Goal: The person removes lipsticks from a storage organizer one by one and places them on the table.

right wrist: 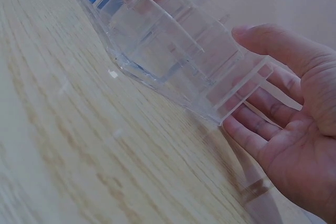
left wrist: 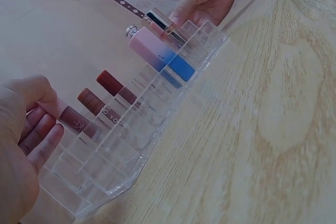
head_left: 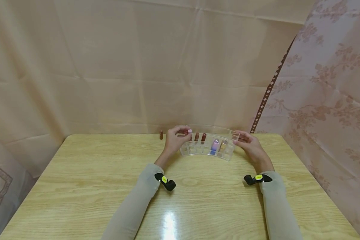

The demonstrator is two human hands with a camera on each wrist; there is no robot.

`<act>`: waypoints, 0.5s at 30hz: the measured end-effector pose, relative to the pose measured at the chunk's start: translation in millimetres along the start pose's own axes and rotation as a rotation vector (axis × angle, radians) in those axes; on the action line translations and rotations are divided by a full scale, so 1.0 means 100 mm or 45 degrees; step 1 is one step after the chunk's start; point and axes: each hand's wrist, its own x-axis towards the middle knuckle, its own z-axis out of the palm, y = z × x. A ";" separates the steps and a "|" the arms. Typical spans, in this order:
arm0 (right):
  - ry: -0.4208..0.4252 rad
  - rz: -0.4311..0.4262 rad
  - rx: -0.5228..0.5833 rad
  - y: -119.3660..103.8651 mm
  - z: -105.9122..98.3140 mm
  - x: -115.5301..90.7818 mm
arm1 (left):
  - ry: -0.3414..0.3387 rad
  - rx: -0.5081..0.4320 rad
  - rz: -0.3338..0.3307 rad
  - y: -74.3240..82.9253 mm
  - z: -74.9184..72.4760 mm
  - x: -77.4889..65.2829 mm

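My left hand (head_left: 173,141) pinches the pink cap of a lip gloss tube (left wrist: 79,122) between thumb and forefinger. The tube's dark lower part stands in the left end of a clear tiered cosmetics organizer (left wrist: 113,169). At the opposite end, my right hand (right wrist: 299,114) holds the organizer, thumb by its front corner and fingers along the end wall. Between the hands, a brown tube (left wrist: 92,100) and a dark red tube (left wrist: 116,86) stand in slots. Farther right are a pink-and-blue bottle (left wrist: 157,53) and a clear bottle with a shiny cap (left wrist: 167,27).
A single brown tube (head_left: 161,134) stands near the table's back edge, left of my left hand. The wood-grain table (head_left: 198,203) reaches back to a beige cloth (head_left: 123,66). A floral cloth (head_left: 333,83) hangs on the right.
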 end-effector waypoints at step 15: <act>-0.021 -0.048 0.080 -0.01 -0.01 -0.01 | -0.002 0.033 0.011 0.04 0.04 0.01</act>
